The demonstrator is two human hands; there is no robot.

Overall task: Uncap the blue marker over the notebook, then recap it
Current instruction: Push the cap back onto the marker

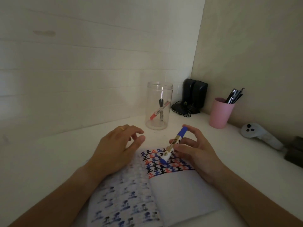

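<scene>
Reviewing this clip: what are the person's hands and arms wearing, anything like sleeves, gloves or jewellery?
Both forearms are bare, with no sleeves or gloves in view. The left hand has a gold-coloured ring on one finger. The right hand shows no ring or watch.

Dim, greyish light with soft shadows, wide-angle bending at the edges, and blur on the near notebook (pixel 124 205) page.

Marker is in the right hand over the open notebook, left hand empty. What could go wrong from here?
The right hand holds the blue marker only at the fingertips, so pulling the cap could make it slip. Once bared, the tip may smear the notebook page beneath. The left hand hovers apart.
</scene>
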